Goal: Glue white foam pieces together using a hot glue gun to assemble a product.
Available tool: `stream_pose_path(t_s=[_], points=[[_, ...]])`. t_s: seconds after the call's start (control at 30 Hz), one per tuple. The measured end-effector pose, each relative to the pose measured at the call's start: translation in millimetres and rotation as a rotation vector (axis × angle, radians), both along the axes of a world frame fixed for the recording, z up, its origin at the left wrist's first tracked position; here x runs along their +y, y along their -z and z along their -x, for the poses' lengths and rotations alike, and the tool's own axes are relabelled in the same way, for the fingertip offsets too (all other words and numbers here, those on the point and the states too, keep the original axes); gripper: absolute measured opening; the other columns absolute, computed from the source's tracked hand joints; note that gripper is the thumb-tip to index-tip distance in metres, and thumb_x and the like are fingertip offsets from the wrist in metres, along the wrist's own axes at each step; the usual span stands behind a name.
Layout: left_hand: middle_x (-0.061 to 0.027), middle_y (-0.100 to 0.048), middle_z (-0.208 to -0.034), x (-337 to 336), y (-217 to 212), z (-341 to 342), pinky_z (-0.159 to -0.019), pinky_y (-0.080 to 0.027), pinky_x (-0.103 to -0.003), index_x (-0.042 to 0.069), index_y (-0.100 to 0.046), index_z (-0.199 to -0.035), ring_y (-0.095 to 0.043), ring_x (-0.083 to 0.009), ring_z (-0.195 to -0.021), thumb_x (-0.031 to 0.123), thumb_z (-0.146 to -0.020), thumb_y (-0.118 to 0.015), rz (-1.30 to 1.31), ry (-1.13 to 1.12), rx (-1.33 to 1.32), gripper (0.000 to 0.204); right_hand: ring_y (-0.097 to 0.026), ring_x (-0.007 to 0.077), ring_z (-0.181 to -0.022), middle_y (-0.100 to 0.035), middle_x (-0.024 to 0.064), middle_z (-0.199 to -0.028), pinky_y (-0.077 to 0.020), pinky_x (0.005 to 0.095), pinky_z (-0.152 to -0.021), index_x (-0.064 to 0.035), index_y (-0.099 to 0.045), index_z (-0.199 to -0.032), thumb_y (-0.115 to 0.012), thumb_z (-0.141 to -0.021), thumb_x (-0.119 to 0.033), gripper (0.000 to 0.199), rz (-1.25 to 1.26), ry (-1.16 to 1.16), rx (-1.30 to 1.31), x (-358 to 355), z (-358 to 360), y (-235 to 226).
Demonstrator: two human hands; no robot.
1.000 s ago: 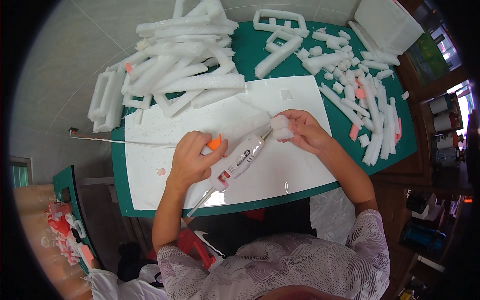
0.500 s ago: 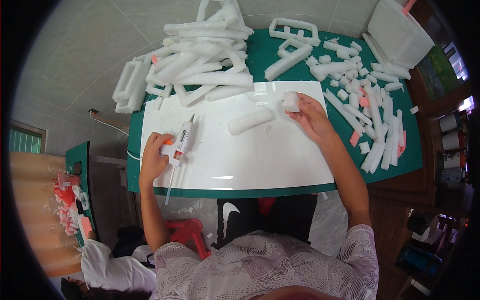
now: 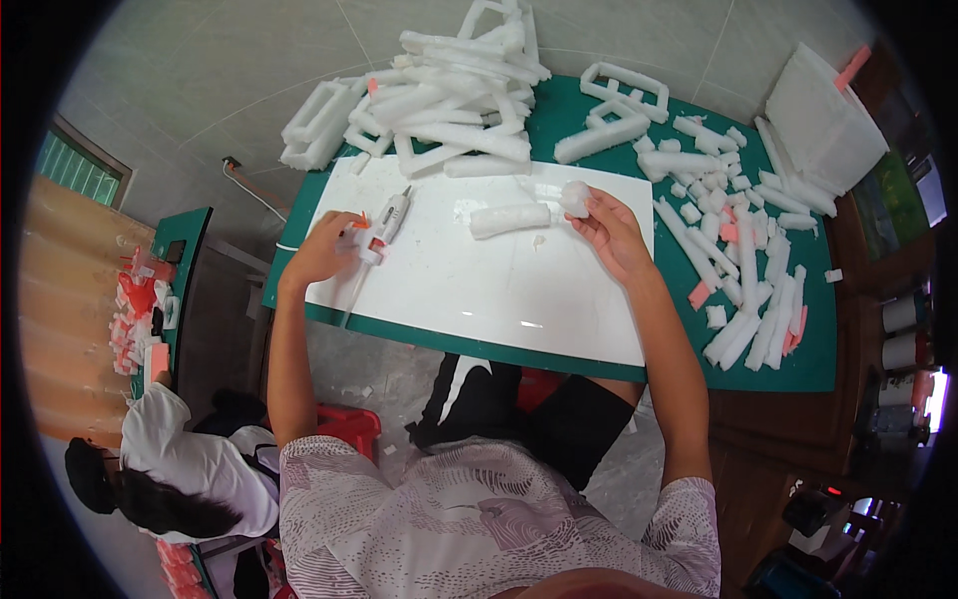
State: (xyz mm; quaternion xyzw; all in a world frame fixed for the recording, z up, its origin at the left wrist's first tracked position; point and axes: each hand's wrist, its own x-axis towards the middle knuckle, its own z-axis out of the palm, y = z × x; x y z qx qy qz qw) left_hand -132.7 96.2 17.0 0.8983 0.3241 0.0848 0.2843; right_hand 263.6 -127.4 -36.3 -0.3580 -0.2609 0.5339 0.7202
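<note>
One left hand (image 3: pixel 325 250): loosely curled at handle of glue gun (image 3: pixel 392 217); cannot tell if gripping
Right hand (image 3: pixel 611 230): pinching white foam chunk (image 3: pixel 575 199)
Foam bar (image 3: pixel 510 221): on white board (image 3: pixel 479 290), between both hands

Glue gun (image 3: pixel 391 218) left of foam stick (image 3: pixel 509 221) — board (image 3: pixel 479 285) beneath; scraps (image 3: pixel 748 264) farther right

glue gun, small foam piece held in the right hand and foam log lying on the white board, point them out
Glue gun (image 3: pixel 392 217): head view, middle of its body
Small foam piece (image 3: pixel 574 198): head view, middle of its visible side
Foam log (image 3: pixel 510 221): head view, middle of its length
</note>
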Motion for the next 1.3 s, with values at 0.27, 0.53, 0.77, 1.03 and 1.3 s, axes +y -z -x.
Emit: stream_pose_path(t_s=[0.27, 0.53, 0.77, 1.03, 1.3], points=[[-0.0170, -0.055, -0.129, -90.0, 3.8, -137.9, -0.103, -0.038, -0.044, 0.008, -0.054, -0.129, -0.052, -0.0338, -0.120, 0.026, -0.085, -0.068, -0.454, 0.236, -0.225, 0.049, -0.064, 0.0208, -0.101, -0.062, 0.0145, -0.118, -0.0531, 0.0300, -0.090, 0.0042, -0.053, -0.127, -0.059, -0.096, -0.012, 0.036, -0.012, -0.046, -0.040, 4.2, -1.2, 4.3], [-0.0122, -0.059, -0.120, -115.5, -1.6, -142.6, -0.098, -0.037, -0.041, 0.008, -0.056, -0.127, -0.053, -0.0304, -0.115, 0.019, -0.078, -0.074, -0.528, 0.221, -0.128, 0.053, -0.061, 0.0223, -0.108, -0.062, 0.0142, -0.121, -0.0498, 0.0368, -0.099, 0.0068, -0.053, -0.127, -0.060, -0.094, -0.009, 0.037, -0.002, -0.035, -0.034, -2.9, -9.0, -3.4], [-0.0151, -0.058, -0.122, -140.2, -5.8, -130.5, -0.093, -0.045, -0.038, 0.004, -0.055, -0.126, -0.056, -0.0286, -0.111, 0.021, -0.079, -0.077, -0.226, 0.235, -0.389, 0.055, -0.063, 0.0197, -0.104, -0.062, 0.0139, -0.118, -0.0523, 0.0337, -0.095, 0.0026, -0.052, -0.127, -0.061, -0.095, -0.010, 0.036, 0.006, -0.015, -0.117, -3.3, 5.0, -9.1], [-0.0070, -0.066, -0.104, -171.5, 7.8, -179.0, -0.072, -0.048, -0.028, 0.003, -0.062, -0.113, -0.060, -0.0149, -0.088, 0.019, -0.076, -0.082, 0.218, -0.141, -0.731, 0.045, -0.062, 0.0185, -0.106, -0.060, 0.0121, -0.119, -0.0512, 0.0351, -0.096, -0.0011, -0.050, -0.125, -0.059, -0.093, -0.005, 0.034, -0.106, -0.017, -0.199, -10.5, 39.8, -32.1], [-0.0077, -0.063, -0.105, -175.3, 12.9, -186.9, -0.070, -0.047, -0.024, 0.002, -0.061, -0.108, -0.059, -0.0128, -0.088, 0.011, -0.079, -0.079, 0.356, -0.144, -0.970, 0.035, -0.060, 0.0179, -0.106, -0.060, 0.0126, -0.120, -0.0508, 0.0317, -0.092, 0.0002, -0.052, -0.124, -0.065, -0.089, -0.003, 0.037, -0.129, 0.023, -0.186, -17.7, 62.8, -36.7]])
